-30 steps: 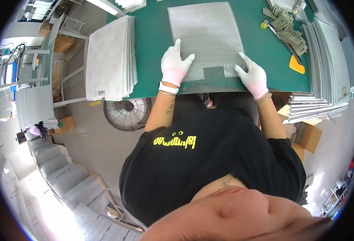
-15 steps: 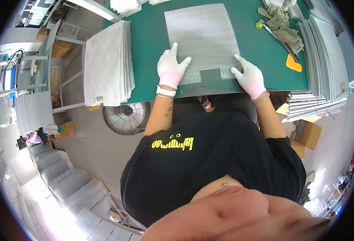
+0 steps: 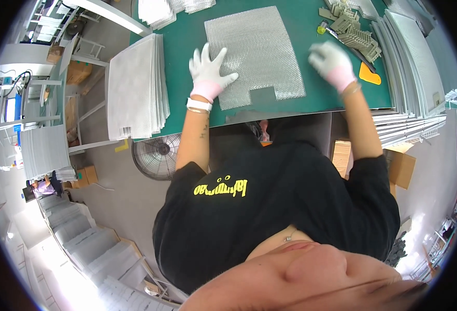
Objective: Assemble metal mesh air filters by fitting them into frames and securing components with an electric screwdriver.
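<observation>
A silvery mesh sheet [image 3: 259, 46] with a rectangular notch in its near edge lies flat on the green table top [image 3: 184, 62]. My left hand [image 3: 206, 72], in a white glove with a pink cuff, spreads its fingers at the sheet's left edge; the fingertips partly overlap the sheet. My right hand [image 3: 333, 63], gloved the same way, is off the sheet, above the table to its right. Motion smears its fingers, so I cannot make out their pose or anything in them.
Stacked mesh sheets [image 3: 135, 88] stand left, and more panels [image 3: 412, 62] at the right. Khaki strips [image 3: 360, 41] pile up far right, beside a dark-handled tool [image 3: 360, 57] and an orange flat piece [image 3: 369, 75]. A floor fan [image 3: 158, 155] stands below the table.
My right hand has left the sheet's right edge and moved right and farther away. My left hand has shifted left, its fingers spreading wider. The view has shifted slightly.
</observation>
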Motion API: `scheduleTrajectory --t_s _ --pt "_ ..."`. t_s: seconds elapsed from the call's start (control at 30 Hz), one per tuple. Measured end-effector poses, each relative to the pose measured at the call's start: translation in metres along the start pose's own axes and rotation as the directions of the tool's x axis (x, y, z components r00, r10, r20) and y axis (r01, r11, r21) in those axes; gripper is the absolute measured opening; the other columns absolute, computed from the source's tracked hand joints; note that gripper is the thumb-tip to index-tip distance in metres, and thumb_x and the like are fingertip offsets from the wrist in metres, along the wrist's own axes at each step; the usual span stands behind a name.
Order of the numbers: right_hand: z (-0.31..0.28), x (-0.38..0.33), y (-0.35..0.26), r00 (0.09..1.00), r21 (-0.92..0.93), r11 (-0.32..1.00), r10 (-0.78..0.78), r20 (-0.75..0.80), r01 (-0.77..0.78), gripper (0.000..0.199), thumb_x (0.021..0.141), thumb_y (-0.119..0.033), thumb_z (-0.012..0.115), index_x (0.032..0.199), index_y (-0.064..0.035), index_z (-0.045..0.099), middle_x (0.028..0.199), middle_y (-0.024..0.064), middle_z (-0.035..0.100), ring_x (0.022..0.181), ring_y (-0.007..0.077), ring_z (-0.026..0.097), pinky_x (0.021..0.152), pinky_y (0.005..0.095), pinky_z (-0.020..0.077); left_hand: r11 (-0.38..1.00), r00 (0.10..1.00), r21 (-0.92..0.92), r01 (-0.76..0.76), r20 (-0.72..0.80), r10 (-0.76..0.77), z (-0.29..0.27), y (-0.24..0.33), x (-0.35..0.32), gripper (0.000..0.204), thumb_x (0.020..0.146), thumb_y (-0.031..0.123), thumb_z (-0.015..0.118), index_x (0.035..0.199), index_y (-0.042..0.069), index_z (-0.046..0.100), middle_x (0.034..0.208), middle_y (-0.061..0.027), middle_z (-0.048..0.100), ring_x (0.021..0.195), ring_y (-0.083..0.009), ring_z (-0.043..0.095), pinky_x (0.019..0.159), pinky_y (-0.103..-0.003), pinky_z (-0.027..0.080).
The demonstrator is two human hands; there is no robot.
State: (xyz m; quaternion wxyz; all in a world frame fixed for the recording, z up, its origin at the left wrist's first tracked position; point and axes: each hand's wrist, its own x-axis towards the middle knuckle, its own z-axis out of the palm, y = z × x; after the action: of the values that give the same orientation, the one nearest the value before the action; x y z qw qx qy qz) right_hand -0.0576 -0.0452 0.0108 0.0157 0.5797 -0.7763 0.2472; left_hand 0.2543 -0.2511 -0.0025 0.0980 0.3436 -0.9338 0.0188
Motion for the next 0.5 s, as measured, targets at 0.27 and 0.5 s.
scheduleTrajectory --t_s 0.27,0.5 --pt "-0.042 0.105 0.094 0.848 -0.697 0.624 0.528 0.043 -0.353 0.051 0.088 -0.051 0.062 0.127 -0.0187 0.062 0.125 0.0087 0.067 0.116 0.0277 0.064 0.094 0.0471 0.0517 0.991 0.965 -0.075 -0.114 0.229 0.129 -0.003 0.01 -0.019 0.073 0.077 0.061 0.07 0.142 0.03 0.055 0.154 -0.0144 0.04 0.144 -0.046 0.027 0.118 -0.063 0.009" --pt "-0.035 0.113 0.112 0.882 -0.691 0.649 0.47 0.035 -0.318 0.046 0.09 -0.04 0.059 0.134 -0.0268 0.057 0.121 0.0114 0.069 0.112 0.0336 0.065 0.091 0.048 0.0522 0.992 0.993 -0.09 -0.09 -0.09 0.082 -0.026 0.032 -0.052 0.079 0.072 0.053 0.076 0.141 0.021 0.054 0.149 -0.0184 0.044 0.14 -0.0478 0.032 0.114 -0.065 0.017"
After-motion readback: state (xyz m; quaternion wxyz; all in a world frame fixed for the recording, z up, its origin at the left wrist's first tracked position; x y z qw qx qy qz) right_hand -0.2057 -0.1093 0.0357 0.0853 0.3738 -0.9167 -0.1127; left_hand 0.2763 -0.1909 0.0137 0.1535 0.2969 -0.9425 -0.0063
